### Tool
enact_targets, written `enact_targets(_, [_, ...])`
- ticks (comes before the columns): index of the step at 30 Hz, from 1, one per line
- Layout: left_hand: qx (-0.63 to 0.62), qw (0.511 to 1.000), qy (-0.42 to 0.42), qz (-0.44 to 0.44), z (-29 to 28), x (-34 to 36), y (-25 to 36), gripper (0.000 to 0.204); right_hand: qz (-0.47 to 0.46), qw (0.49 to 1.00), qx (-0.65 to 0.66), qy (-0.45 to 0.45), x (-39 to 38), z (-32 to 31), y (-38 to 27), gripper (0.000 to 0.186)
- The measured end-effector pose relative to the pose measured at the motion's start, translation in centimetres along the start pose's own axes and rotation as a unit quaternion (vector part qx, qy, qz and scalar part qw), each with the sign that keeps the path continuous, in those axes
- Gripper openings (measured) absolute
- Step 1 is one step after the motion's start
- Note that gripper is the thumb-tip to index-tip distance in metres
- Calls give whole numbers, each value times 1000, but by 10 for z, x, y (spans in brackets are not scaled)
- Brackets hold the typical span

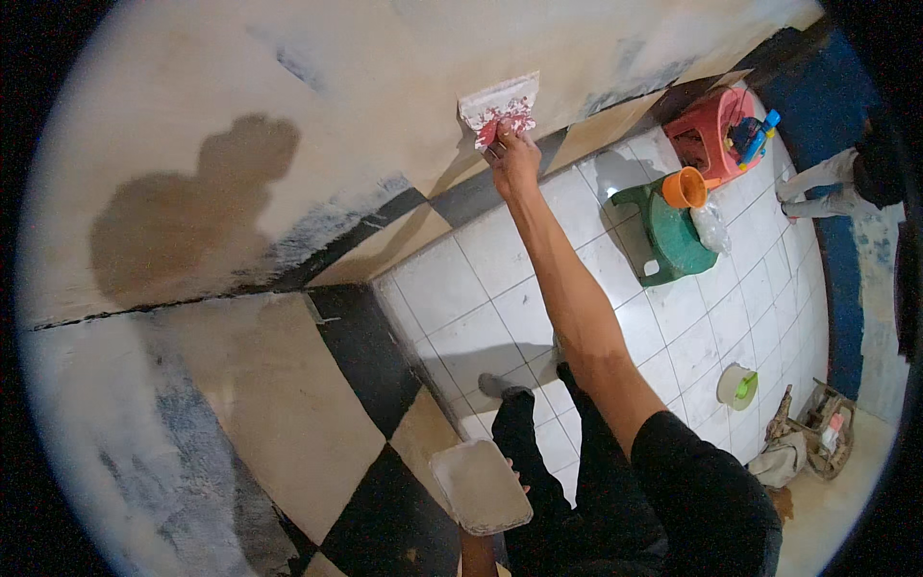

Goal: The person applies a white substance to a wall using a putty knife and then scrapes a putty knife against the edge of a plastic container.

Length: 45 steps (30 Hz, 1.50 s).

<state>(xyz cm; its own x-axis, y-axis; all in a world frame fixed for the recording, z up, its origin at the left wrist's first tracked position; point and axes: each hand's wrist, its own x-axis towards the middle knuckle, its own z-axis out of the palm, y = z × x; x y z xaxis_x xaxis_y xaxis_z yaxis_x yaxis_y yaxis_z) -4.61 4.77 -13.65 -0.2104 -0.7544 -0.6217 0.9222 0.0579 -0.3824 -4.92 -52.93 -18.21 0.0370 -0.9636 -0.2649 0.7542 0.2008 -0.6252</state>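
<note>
My right hand [511,159] grips a wide, paint-spattered red and white spreader [497,101] at the beige, patchy wall [375,87], fingers closed on its lower part. Low on the left, my left hand [519,481] holds a pale rectangular tray [479,484] with a smooth greyish inside; most of that hand is hidden beneath it. Below the plastered wall runs a band of black and beige checker squares [351,356].
White floor tiles [481,269] hold a green stool [678,245] with an orange dipper [685,188] and plastic bag, a pink stool [702,135] with blue items, a bucket [731,385] and cluttered sacks [779,457]. Another person [832,178] stands at the right edge.
</note>
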Motion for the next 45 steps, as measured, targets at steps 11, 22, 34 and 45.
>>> enact_targets(11, [-23,998,-19,54,23,61,-80,73,11,999,0,-45,-23,-20,-70,11])
enact_targets(22, [-63,994,-31,87,37,119,-131,72,111,990,-85,27,7,-115,-15,23])
enact_targets(34, [27,993,-1,115,50,143,-144,71,77,997,-19,-7,-5,-11,12,15])
enact_targets(45, [-26,979,-98,175,51,122,-142,71,89,993,-75,12,-34,-129,-2,25])
